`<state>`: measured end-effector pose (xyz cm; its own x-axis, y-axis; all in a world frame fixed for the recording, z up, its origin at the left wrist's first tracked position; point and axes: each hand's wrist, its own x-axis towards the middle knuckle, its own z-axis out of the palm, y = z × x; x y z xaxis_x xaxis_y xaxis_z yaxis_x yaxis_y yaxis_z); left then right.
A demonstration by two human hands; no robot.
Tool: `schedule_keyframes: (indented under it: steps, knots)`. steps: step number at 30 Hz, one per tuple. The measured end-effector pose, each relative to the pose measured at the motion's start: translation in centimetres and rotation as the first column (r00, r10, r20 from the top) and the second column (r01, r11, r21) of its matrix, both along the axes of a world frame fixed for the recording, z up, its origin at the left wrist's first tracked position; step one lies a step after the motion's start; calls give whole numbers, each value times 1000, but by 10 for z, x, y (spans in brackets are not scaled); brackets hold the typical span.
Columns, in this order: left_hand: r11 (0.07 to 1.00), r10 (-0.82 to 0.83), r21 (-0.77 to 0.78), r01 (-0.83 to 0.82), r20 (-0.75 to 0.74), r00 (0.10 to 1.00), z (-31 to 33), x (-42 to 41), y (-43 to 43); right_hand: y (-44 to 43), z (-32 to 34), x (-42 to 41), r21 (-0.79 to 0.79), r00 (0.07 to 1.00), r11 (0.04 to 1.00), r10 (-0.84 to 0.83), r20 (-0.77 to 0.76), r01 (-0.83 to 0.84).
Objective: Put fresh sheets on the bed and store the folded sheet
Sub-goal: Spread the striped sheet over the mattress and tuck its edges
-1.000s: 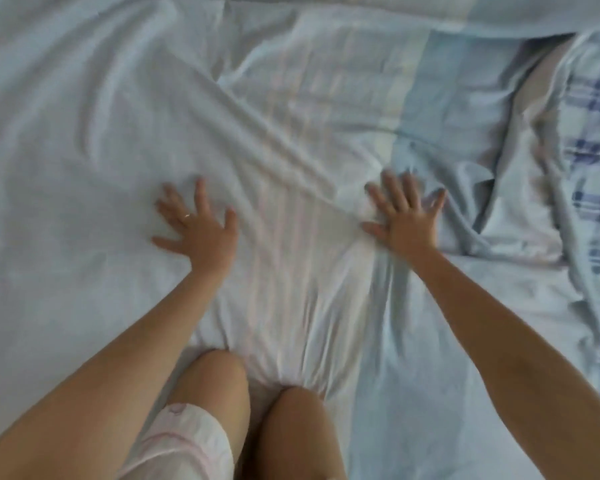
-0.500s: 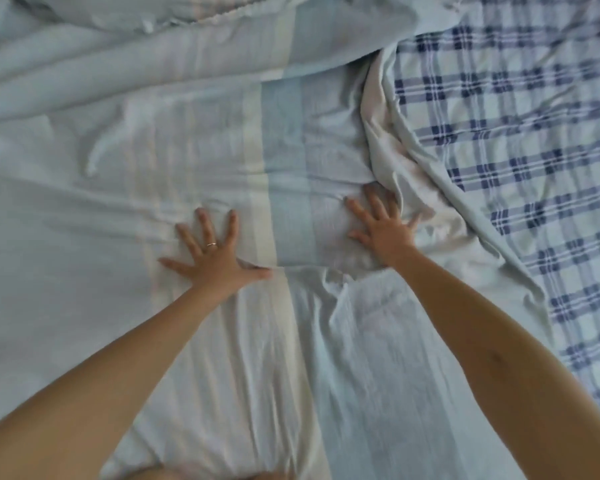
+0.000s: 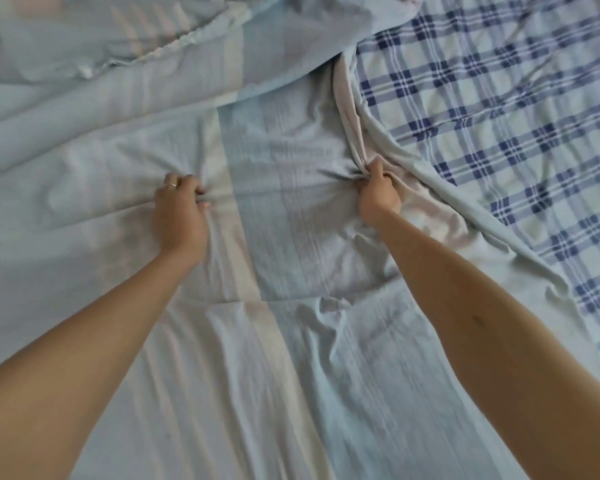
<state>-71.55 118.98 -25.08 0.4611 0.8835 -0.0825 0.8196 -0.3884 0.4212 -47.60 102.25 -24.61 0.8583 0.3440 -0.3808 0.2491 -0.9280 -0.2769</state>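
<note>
Striped sheet (image 3: 101, 168) lies spread and rumpled, overlapping the left edge of the plaid sheet (image 3: 499, 133). Its stripes and blue band (image 3: 267, 202) give the long axis, running away from the person and leaning slightly left at the far end. A folded edge crosses the band on the near side of both hands. Far end is bunched in a heap, left of the plaid sheet's far corner.

Left hand (image 3: 179, 216): well left of the plaid sheet, fingers curled, pinching a tuck of striped cloth; ring (image 3: 171, 185) on one finger.

Right hand (image 3: 378, 192): just beside the plaid sheet's left edge, fist closed on a gathered fold of the striped sheet.
</note>
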Motion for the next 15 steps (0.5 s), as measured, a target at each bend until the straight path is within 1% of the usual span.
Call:
schedule_keyframes:
  steps: [1,3,5,6,8,10,12,15]
  knots:
    - [998,-67,12,66,25,997,-1,1,3,1,-2,-1,40,999,999,-36,5,36]
    - [988,-148,45,147,32,988,-2,2,9,11,1,4,181,991,978,-115,75,100]
    - [980,-179,101,172,66,982,-4,1,15,29,11,15,297,978,951,-136,158,84]
    - [978,-176,124,165,80,981,-5,1,17,39,16,22,317,973,946,-137,187,73]
    - [981,-129,154,115,90,987,-6,10,21,55,17,37,328,967,937,-185,177,119]
    - [975,-81,211,68,57,995,-15,24,29,63,3,48,310,955,933,-243,169,183]
    - [963,-89,252,93,-28,996,-26,30,34,59,-15,48,272,942,951,-217,258,144]
    - [948,-50,310,73,-82,995,-46,39,45,55,-42,52,277,873,957,-210,440,91]
